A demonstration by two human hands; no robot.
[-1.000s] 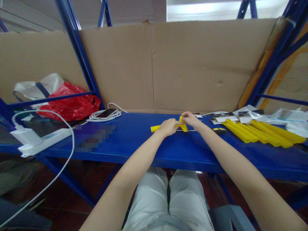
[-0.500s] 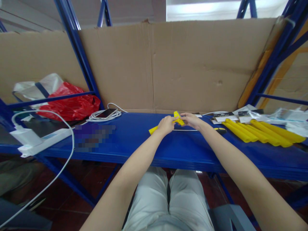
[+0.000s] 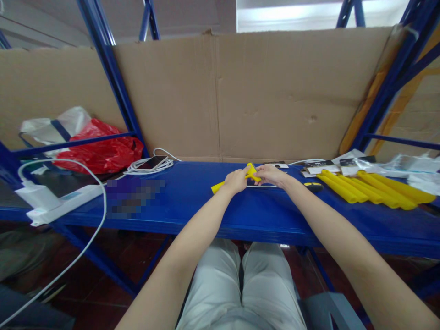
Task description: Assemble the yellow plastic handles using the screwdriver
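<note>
My left hand (image 3: 236,180) is closed around the handle of a yellow plastic tool (image 3: 253,173), whose end sticks out to the left below the wrist. The tool's wider, forked head points up between both hands. At that head my right hand (image 3: 271,175) pinches with thumb and fingers; whether it grips a smaller part there is too small to make out. Under the right wrist lies a screwdriver (image 3: 313,186) with a black and yellow handle, its thin shaft running left across the blue shelf (image 3: 192,201).
Several yellow tubes (image 3: 376,190) lie on the right, before packaged cards (image 3: 319,167) and clear plastic bags (image 3: 409,167). To the left are a phone (image 3: 154,162), a coiled white cable (image 3: 137,170), a power strip (image 3: 68,204) and a red bag (image 3: 103,146). Cardboard (image 3: 275,96) stands behind.
Both hands have shifted slightly left with the yellow tool. Its head has turned a little, and the right fingers now sit closer against it.
</note>
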